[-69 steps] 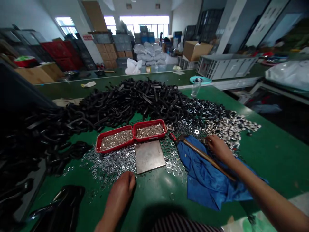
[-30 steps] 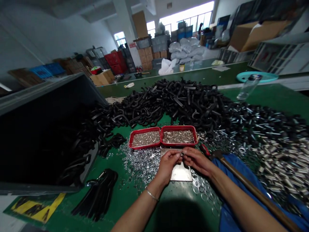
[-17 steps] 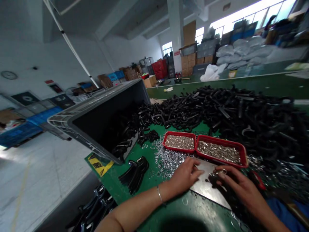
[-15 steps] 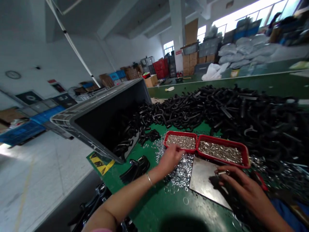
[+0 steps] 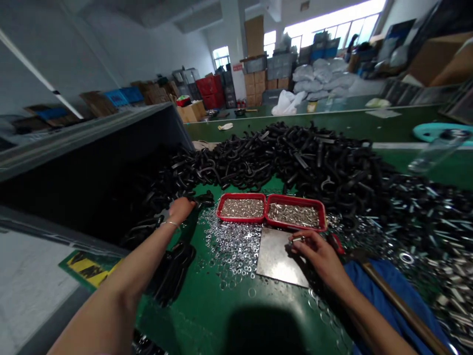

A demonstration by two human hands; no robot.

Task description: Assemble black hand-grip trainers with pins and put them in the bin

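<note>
My left hand (image 5: 181, 209) reaches out to the left and closes on a black curved metal part (image 5: 199, 199) at the edge of the big black pile (image 5: 295, 158). My right hand (image 5: 320, 254) rests by the right edge of a square steel plate (image 5: 279, 256), its fingertips pinched on a small silver bolt with a washer (image 5: 297, 239). Two red trays (image 5: 271, 213) of small silver pieces stand just beyond the plate. Loose silver washers (image 5: 231, 244) lie scattered to the plate's left.
A large dark crate (image 5: 84, 167) lies tipped on the left, spilling black parts. A hammer (image 5: 391, 296) rests on a blue cloth (image 5: 399, 305) at the right. Silver sleeves and bolts (image 5: 436, 231) cover the right side. A clear bottle (image 5: 436, 150) stands far right.
My left hand has left the washers by the plate and stretched out left to the black parts. My right hand stays at the plate with the small bolt. The view has swung back right.
</note>
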